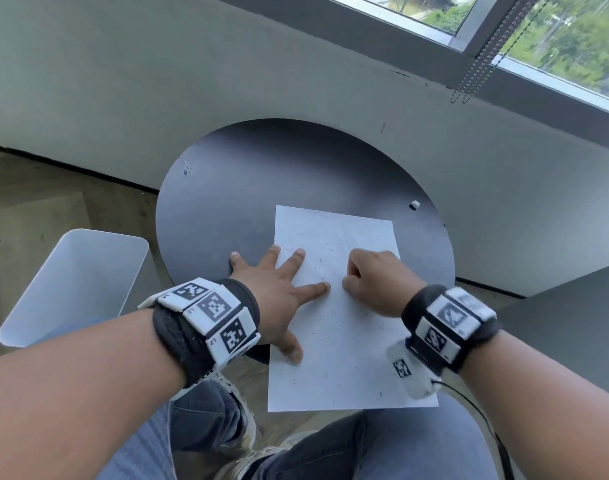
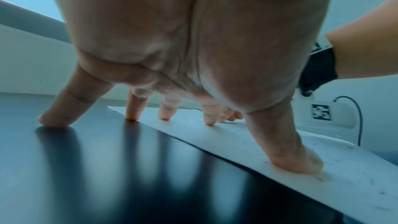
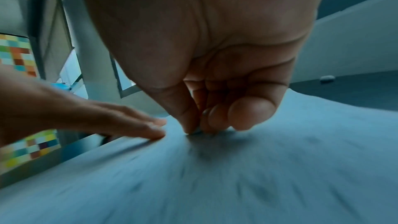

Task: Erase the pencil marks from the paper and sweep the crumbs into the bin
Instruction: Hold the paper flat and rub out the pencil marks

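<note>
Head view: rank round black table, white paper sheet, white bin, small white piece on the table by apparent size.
1. Round black table
2. White paper sheet; white plastic bin looks similar, nearness unclear, so unranked
3. Small white piece, smallest

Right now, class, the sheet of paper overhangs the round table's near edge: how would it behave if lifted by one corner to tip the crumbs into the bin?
The paper would probably flop and sag; it looks like one thin sheet. It likely slides easily on the glossy table, as the left hand pins it down. The crumbs look loose and could scatter.
</note>
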Available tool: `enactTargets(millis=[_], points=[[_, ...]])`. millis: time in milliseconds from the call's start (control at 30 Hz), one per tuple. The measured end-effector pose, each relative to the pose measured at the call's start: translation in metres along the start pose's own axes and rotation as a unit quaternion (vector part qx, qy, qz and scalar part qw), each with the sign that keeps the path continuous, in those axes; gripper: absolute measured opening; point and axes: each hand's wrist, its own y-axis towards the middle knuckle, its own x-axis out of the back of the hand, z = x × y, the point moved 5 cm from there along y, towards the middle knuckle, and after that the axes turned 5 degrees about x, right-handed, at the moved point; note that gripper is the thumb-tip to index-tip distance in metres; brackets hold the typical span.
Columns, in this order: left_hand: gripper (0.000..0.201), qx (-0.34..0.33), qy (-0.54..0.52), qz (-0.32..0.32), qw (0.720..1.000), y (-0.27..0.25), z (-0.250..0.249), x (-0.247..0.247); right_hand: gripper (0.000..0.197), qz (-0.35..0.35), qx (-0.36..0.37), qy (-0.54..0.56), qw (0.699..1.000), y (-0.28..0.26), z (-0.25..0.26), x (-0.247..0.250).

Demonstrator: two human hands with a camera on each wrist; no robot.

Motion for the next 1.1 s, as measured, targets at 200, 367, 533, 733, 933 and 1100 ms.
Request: enactTargets(millis=[200, 367, 533, 733, 933, 1100], points=[[0.111, 0.004, 0.008, 0.017, 1.0, 0.001, -0.005, 0.002, 0.009, -0.021, 0.001, 0.023, 0.999, 0.004, 0.002, 0.001], [0.112, 0.006, 0.009, 0.02, 1.0, 0.001, -0.004, 0.002, 0.014, -0.055, -0.039, -0.017, 0.998, 0.081, 0.005, 0.027], [0.113, 0.011, 0.026, 0.023, 0.999, 0.001, -0.006, 0.004, 0.014, -0.052, -0.05, -0.037, 0.997, 0.086, 0.004, 0.032], [0.115, 0.001, 0.043, 0.015, 0.999, 0.004, -0.008, 0.005, 0.011, -0.007, -0.021, -0.005, 1.0, -0.003, -0.006, -0.002], [0.112, -0.008, 0.047, 0.022, 0.999, 0.005, -0.012, 0.006, 0.009, -0.031, -0.024, -0.002, 0.999, 0.017, -0.004, 0.005], [0.112, -0.015, 0.029, 0.017, 0.999, 0.004, -0.009, 0.004, 0.013, -0.061, -0.038, -0.042, 0.997, 0.092, 0.003, 0.032]])
